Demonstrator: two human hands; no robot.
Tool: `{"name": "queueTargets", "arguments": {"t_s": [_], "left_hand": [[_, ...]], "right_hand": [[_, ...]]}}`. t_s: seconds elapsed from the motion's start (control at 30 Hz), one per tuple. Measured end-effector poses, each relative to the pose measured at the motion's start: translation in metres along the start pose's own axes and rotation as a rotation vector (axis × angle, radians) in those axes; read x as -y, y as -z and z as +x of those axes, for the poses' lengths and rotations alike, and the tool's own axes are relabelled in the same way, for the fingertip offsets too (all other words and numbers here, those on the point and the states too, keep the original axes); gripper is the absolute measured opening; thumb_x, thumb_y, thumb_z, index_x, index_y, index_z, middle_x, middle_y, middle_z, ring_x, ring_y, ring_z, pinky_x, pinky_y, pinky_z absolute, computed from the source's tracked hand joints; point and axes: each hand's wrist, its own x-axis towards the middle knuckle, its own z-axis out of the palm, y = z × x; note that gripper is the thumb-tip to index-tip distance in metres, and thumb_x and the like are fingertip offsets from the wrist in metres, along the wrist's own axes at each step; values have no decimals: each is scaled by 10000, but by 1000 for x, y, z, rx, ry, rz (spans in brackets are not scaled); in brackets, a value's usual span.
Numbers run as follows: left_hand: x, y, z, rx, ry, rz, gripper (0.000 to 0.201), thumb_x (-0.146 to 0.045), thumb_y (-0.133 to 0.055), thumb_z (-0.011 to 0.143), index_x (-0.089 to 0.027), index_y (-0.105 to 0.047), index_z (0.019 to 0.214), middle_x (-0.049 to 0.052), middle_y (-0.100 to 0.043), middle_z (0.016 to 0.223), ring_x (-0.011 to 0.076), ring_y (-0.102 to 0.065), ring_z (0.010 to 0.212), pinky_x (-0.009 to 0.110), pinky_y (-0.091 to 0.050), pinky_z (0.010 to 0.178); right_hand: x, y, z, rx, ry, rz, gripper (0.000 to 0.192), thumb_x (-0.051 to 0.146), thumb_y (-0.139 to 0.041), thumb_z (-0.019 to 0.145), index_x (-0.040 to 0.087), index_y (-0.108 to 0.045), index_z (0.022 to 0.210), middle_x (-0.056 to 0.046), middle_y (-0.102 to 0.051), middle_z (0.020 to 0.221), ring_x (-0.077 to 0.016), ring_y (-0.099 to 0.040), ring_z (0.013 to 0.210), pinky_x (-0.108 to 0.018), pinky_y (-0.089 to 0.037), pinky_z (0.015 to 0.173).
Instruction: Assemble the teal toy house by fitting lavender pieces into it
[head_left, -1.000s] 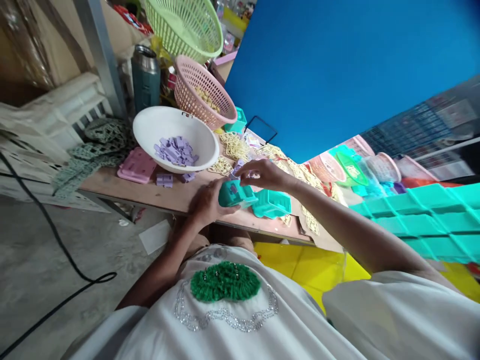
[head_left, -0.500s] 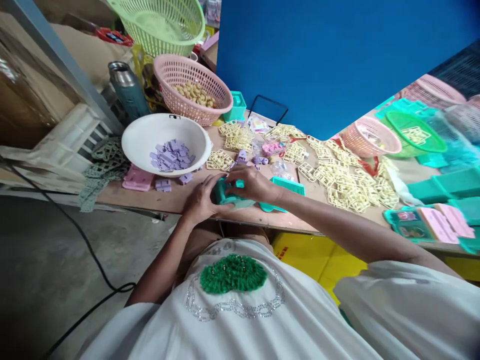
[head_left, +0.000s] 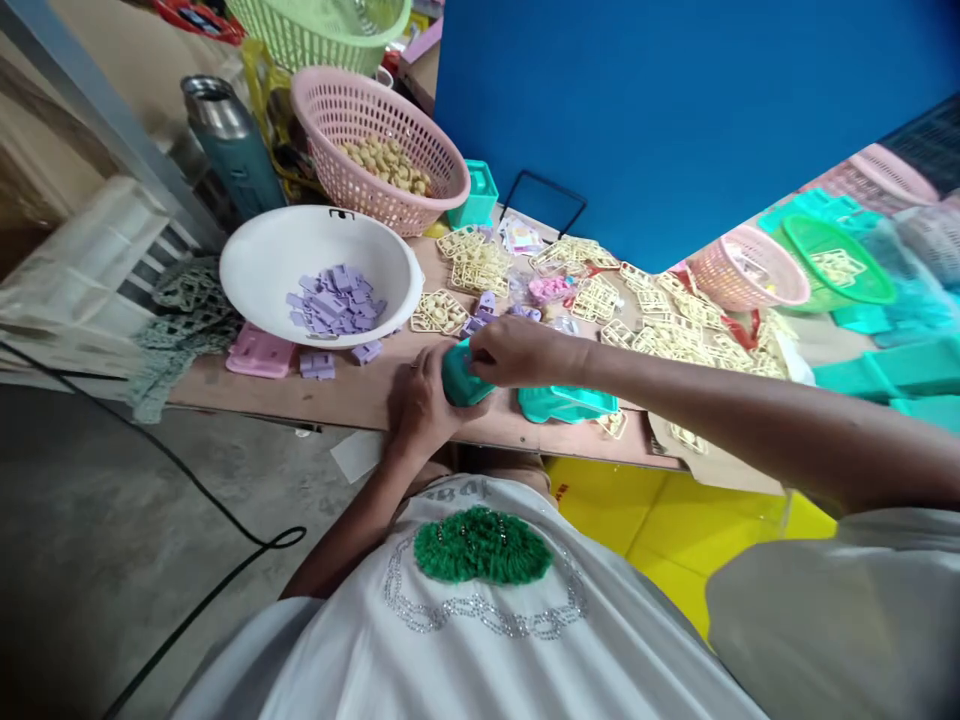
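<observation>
A teal plastic box-like piece [head_left: 459,375] is held between my two hands above the table's front edge. My left hand [head_left: 426,402] wraps round its left side and underside, thumb and fingers closed on it. My right hand [head_left: 517,350] is curled at its upper right edge, fingertips pinched against it; whether something small is in that pinch is hidden. Just right of the hands lies a second teal plastic tray [head_left: 566,403]. Beyond my right hand are purple plastic pieces [head_left: 480,312], partly covered by it.
On the left stand a white bowl [head_left: 247,265] of purple pieces, a pink basket [head_left: 315,130] of tan pieces and a steel-topped flask [head_left: 232,150]. Cream plastic frames [head_left: 675,340] spread across the right. A large blue panel [head_left: 637,120] blocks the back.
The teal piece has been tilted up and turned in my hands. My right hand has curled tighter at its edge, and my right forearm has lifted across the right side. The view has shifted slightly.
</observation>
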Motion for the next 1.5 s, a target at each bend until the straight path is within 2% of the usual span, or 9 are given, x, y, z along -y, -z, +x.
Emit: {"name": "queueTargets", "arguments": {"t_s": [0.2,0.33,0.8,1.03,1.1,1.17,1.33,1.43,1.5], "left_hand": [[3,-13,-4,-66,18,-27,753,-495,-868,777,-183,-514,1363,182,-669,1283,368,-669,1222,485,-551,1034],[5,-15,-4,-68,17,-41,769,-520,-860,777,-179,-519,1376,188,-670,1286,373,-668,1199,499,-548,1032],[1,-21,-4,-76,24,23,837,-612,-850,752,-116,-546,1355,225,-688,1246,385,-675,1163,501,-529,1026],[4,-10,0,-40,-7,-18,741,-523,-866,771,-151,-559,1334,180,-694,1213,357,-698,1144,468,-568,991],[11,-1,3,25,-42,-78,769,-485,-888,756,-160,-548,1365,167,-693,1228,343,-705,1141,457,-581,979],[19,13,6,127,-80,-137,793,-443,-899,751,-177,-540,1406,161,-689,1279,334,-698,1183,458,-576,1011],[30,44,14,368,-38,-275,817,-375,-863,803,-226,-512,1525,159,-605,1529,331,-584,1423,483,-467,1203],[23,52,18,383,47,-401,779,-421,-818,850,-212,-519,1538,160,-607,1543,316,-585,1434,460,-473,1205],[13,55,22,346,61,-461,642,-439,-751,913,-212,-581,1488,154,-635,1506,292,-612,1402,436,-499,1178]], "right_hand": [[3,13,17,274,-105,81,349,159,-482,974,19,-801,978,-124,-728,617,-168,-631,506,-269,-448,588],[9,17,23,341,-151,100,322,136,-502,972,-9,-789,984,-102,-683,540,-176,-626,494,-273,-476,594],[28,14,24,318,-270,115,291,71,-504,929,21,-790,933,-67,-624,476,-162,-577,416,-273,-477,535],[8,14,19,308,-174,345,267,157,-615,952,105,-690,701,26,-575,465,-101,-530,346,-236,-432,477],[-3,15,12,237,-116,474,369,290,-678,970,129,-643,639,35,-594,487,-68,-509,346,-209,-408,458],[-18,12,4,58,-102,578,420,397,-713,960,140,-635,636,34,-606,498,-51,-499,362,-188,-390,452],[-54,-20,-15,-433,-81,665,286,391,-708,930,145,-736,787,-19,-697,652,-103,-606,545,-221,-443,539],[-56,-47,-22,-620,106,652,236,363,-697,935,142,-777,920,-90,-746,869,-169,-671,751,-291,-525,692],[-50,-62,-24,-695,234,629,229,356,-672,970,153,-775,982,-126,-740,979,-214,-682,874,-349,-546,791]]}}
